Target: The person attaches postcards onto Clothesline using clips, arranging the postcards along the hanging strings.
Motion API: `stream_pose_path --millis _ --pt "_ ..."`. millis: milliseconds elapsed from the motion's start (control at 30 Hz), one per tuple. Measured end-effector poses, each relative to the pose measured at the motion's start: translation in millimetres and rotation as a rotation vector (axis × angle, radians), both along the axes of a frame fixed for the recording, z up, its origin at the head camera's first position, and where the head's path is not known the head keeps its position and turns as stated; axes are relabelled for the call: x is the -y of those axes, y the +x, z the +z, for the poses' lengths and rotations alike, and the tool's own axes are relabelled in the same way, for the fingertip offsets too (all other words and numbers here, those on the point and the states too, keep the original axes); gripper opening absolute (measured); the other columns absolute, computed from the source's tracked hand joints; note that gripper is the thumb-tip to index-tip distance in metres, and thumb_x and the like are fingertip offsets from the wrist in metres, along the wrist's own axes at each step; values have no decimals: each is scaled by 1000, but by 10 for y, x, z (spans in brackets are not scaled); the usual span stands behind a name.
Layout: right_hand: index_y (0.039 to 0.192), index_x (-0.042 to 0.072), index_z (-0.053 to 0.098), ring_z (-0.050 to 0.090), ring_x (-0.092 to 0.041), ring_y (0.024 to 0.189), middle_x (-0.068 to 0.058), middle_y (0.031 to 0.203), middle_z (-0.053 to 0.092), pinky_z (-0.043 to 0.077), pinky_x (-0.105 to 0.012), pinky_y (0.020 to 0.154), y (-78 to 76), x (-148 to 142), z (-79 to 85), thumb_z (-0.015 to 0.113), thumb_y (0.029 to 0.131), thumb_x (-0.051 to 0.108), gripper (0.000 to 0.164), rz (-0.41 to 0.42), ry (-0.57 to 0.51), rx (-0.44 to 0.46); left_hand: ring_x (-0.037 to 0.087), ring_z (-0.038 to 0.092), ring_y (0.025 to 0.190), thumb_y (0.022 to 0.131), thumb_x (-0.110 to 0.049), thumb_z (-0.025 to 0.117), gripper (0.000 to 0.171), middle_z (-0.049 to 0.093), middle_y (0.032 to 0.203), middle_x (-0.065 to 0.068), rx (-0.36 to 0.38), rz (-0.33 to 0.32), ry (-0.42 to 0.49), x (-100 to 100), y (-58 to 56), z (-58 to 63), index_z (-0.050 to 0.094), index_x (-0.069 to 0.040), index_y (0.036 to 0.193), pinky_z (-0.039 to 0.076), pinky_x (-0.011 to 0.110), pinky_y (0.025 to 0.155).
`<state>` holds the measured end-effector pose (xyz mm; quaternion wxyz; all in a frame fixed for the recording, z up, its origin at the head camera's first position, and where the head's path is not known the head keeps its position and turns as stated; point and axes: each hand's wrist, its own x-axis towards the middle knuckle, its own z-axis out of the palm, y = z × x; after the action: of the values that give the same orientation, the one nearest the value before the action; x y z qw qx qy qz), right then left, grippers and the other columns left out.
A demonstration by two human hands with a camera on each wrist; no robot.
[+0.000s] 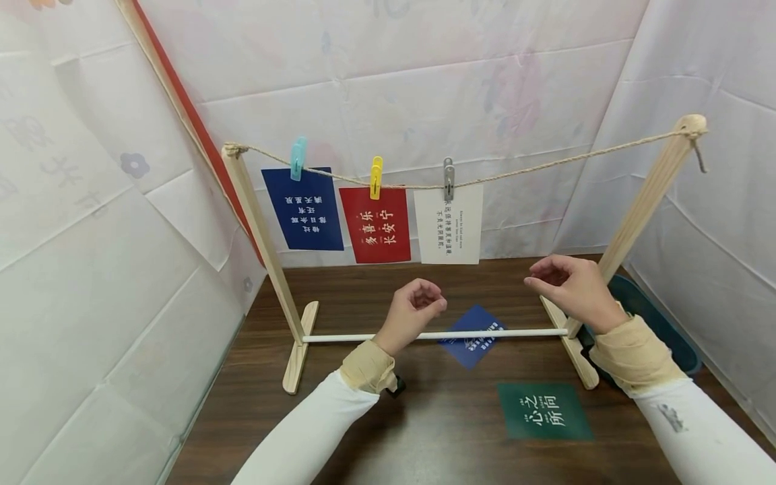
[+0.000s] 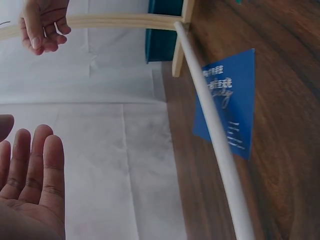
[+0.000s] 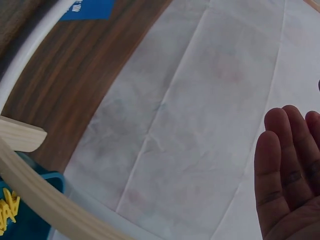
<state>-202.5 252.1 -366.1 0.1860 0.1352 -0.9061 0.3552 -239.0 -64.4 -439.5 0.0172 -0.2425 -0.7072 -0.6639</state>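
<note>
My left hand (image 1: 409,315) hovers over the white rod with its fingers loosely bent and nothing in them. Likewise bare, my right hand (image 1: 572,288) is raised beside the right post, fingers relaxed. Behind them a twine line (image 1: 545,164) carries three cards: a dark blue card (image 1: 309,215) under a light blue clothespin (image 1: 298,159), a red card (image 1: 376,232) under a yellow clothespin (image 1: 376,178), and a white card (image 1: 448,236) under a grey clothespin (image 1: 448,179). A blue card (image 1: 477,319) lies on the table partly beneath the rod. Closer in lies a green card (image 1: 521,411).
Two wooden posts (image 1: 257,222) on flat feet hold the twine, joined low down by the white rod (image 1: 345,338). At the right, a teal bin (image 1: 657,330) stands behind the post; yellow clothespins (image 3: 9,212) lie in it. White printed cloth (image 1: 388,87) surrounds the brown table (image 1: 424,431).
</note>
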Motion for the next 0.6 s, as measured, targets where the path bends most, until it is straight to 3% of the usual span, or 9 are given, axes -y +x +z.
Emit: stream_pose_path --millis 200,600 --pt "105 2 79 63 1 73 -12 94 80 51 -17 65 4 -38 -74 84 96 15 16 -5 5 20 2 69 87 99 0 75 15 76 105 27 2 -3 -53 -17 28 -57 67 6 110 58 21 80" --pt "105 0 78 63 -3 73 -14 92 79 54 -19 65 39 -100 -220 83 96 12 16 -14 20 39 7 69 90 99 -3 76 16 77 104 25 -1 -29 -135 -45 92 -189 68 5 109 57 22 81"
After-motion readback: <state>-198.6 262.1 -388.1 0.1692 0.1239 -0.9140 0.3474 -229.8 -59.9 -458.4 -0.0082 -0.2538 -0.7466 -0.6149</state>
